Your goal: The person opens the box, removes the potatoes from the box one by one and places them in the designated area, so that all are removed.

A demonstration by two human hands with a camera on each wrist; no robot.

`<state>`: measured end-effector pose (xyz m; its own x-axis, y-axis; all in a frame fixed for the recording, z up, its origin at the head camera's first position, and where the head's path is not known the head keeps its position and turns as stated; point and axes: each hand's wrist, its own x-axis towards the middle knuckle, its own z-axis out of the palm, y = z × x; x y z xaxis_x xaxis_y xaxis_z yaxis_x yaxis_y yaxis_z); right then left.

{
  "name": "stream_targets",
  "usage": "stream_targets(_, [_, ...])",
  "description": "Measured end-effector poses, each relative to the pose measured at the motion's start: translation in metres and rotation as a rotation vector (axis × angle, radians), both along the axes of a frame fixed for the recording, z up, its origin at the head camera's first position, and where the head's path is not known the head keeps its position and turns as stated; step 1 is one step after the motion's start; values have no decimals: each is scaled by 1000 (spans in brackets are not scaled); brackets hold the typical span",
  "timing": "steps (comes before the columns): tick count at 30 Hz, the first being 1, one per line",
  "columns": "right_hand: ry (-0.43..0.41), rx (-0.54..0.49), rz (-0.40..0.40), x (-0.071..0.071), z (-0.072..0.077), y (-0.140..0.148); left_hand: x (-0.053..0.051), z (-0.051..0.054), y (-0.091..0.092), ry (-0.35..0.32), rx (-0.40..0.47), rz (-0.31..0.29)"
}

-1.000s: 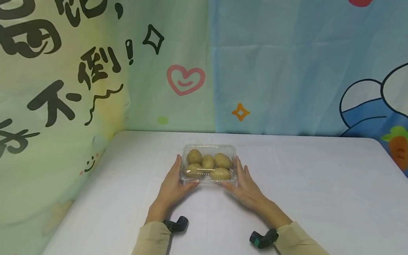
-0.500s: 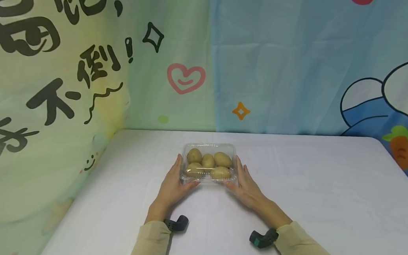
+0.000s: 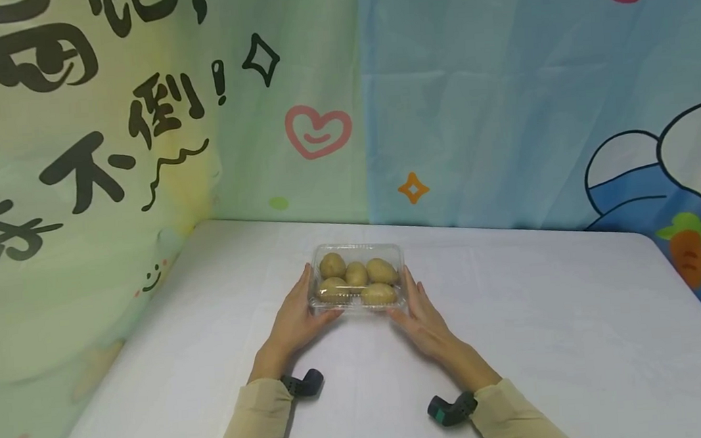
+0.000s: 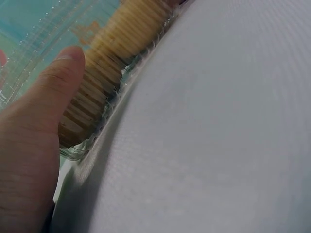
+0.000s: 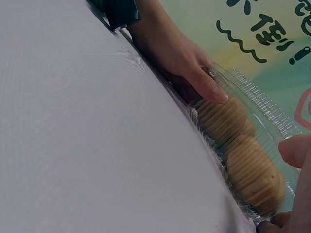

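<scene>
A clear plastic clamshell box (image 3: 358,247) holds several yellow-brown potatoes (image 3: 381,271), and its lid is down. It appears to rest on the white tabletop, towards the back. My left hand (image 3: 293,323) grips the box's left end, thumb along the front and fingers down the side. At the other end, my right hand (image 3: 426,325) holds the right side, its thumb by the front corner. The left wrist view has the left thumb (image 4: 63,80) against the ribbed front wall. In the right wrist view, the right thumb (image 5: 295,151) is near the lid; most fingers are hidden.
White cloth covers the table (image 3: 554,340). A printed curtain (image 3: 470,102) hangs behind it and along the left side. Each wrist wears a dark camera band, such as the right one (image 3: 452,410).
The head view has tilted down slightly, so the background sits higher. My right thumb has shifted slightly right along the box's front. Otherwise the box and hands stay almost still.
</scene>
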<state>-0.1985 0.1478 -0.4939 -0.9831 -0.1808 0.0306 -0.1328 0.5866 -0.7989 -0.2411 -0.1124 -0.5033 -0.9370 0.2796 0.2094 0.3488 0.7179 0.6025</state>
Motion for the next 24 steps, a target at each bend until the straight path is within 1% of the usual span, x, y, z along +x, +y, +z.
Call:
stream_targets(5, [11,-9,6,1,0,0,0,0,0,-2,-15,4])
stream_targets(9, [1,-19,2,1,0,0,1,2,-1,-9,-20,11])
stream_targets(17, [-63,-19,-26,-2,-1,2,1,6,1,-13,-11,1])
stream_targets(24, [-100,-33,-50,-2,-2,3,-1,3,1,-21,-6,5])
